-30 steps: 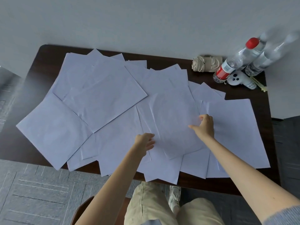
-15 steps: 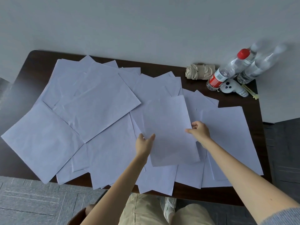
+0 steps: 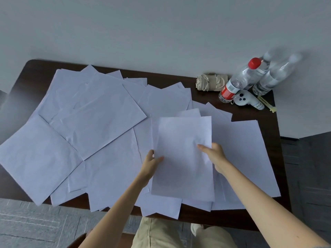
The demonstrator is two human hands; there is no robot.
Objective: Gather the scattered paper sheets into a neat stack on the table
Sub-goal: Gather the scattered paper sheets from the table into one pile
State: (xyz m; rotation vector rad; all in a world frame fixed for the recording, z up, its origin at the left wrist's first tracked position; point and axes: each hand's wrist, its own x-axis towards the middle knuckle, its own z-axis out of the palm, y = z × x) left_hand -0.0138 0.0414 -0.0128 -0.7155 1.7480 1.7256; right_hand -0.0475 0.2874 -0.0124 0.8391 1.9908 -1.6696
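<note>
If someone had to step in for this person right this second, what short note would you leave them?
Left hand: pinching the left edge of one sheet.
Right hand: gripping the same sheet's right edge.
That sheet sits above the middle of the table, lined up straight.
The other sheets lie fanned and overlapping across the table; some overhang the near edge.
Bottles, a rolled cloth and a small white gadget sit in the far right corner.
Done: first sheet picked.
Left: collect all the rest, square them into a stack.
</note>
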